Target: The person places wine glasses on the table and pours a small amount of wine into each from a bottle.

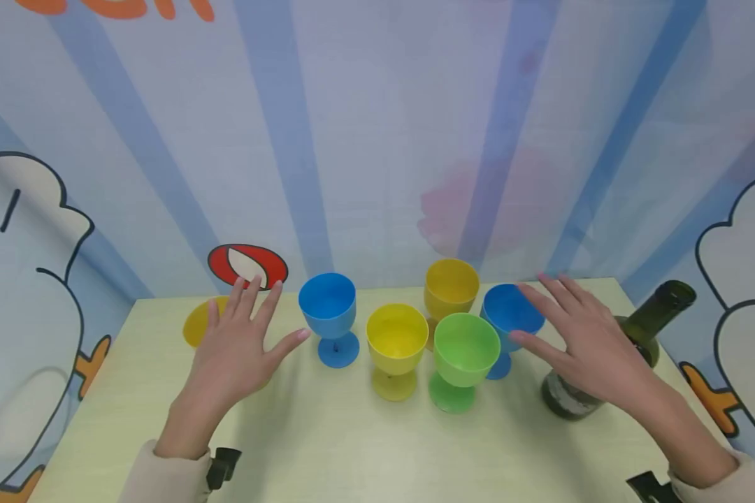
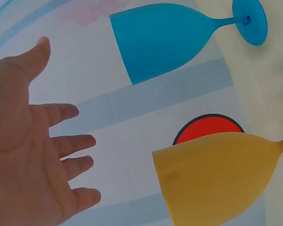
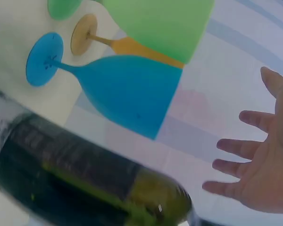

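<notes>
My left hand (image 1: 235, 349) hovers with spread fingers above the table's left part, holding nothing. Partly hidden behind it stands an orange-yellow goblet (image 2: 217, 179), and a blue goblet (image 1: 328, 307) is just to its right. My right hand (image 1: 594, 342), also spread and empty, hangs over the right part. Below it a dark green wine bottle (image 3: 85, 169) stands partly covered by the hand. Left of that hand are a second blue goblet (image 3: 127, 89), a green goblet (image 1: 465, 349), a yellow goblet (image 1: 396, 342) and another orange-yellow goblet (image 1: 451, 286) behind them.
The pale table (image 1: 365, 454) runs back to a printed backdrop (image 1: 377, 140) with blue stripes and cartoon figures. The goblets in the middle stand close together, upright. Dark straps or mounts (image 1: 223, 467) sit at both wrists.
</notes>
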A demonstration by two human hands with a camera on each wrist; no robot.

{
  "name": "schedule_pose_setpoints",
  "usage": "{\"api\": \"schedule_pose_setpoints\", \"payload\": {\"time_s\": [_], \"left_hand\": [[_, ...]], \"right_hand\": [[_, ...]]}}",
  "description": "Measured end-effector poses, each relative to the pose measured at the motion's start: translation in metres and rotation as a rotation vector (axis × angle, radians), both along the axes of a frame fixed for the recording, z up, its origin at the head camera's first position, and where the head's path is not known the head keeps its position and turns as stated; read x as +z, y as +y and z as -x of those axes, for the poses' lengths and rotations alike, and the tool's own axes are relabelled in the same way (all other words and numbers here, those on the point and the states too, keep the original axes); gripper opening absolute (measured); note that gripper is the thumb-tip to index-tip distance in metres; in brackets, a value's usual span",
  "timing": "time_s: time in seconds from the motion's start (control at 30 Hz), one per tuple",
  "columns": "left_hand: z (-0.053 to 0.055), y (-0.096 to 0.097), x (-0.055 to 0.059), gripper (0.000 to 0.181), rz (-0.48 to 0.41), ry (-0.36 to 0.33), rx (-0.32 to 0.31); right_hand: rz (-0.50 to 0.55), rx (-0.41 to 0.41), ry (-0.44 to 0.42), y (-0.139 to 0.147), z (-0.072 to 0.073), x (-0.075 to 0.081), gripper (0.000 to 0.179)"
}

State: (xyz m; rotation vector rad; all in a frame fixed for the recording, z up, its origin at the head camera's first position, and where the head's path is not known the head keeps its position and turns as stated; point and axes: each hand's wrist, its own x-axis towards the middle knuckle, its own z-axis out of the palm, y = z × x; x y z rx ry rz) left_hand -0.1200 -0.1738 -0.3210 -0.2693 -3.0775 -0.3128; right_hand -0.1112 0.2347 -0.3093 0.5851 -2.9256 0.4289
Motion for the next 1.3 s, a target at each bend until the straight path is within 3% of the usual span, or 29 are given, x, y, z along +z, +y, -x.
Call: {"api": "schedule_pose_setpoints", "payload": {"time_s": [0.13,0.37,0.67,0.87,1.07,1.2,1.3], "left_hand": [[-0.003,-0.003,0.0,0.084,-0.032,0.017,-0.003],[-0.007,-0.006,0.001,0.085,-0.094,0.056,-0.004],[-0.012,-0.006,-0.002,0.084,-0.167,0.119,-0.002],[-0.014,-0.003,-0.002,0.081,-0.222,0.124,-0.01],[-0.016,0.002,-0.002,0.076,-0.269,0.125,-0.03],[-0.016,0.008,-0.006,0.074,-0.288,0.125,-0.046],[-0.015,0.014,-0.009,0.073,-0.297,0.125,-0.054]], "right_hand": [[0.053,0.007,0.022,0.011,-0.01,0.005,0.064],[0.069,-0.092,0.031,0.034,-0.023,0.01,0.054],[0.033,-0.131,0.182,0.063,-0.032,0.003,0.023],[0.049,-0.229,0.119,0.081,-0.036,-0.002,0.017],[0.069,-0.368,-0.004,0.107,-0.026,-0.019,0.03],[0.094,-0.433,-0.079,0.13,-0.014,-0.042,0.055],[0.149,-0.437,-0.132,0.134,-0.009,-0.048,0.072]]}}
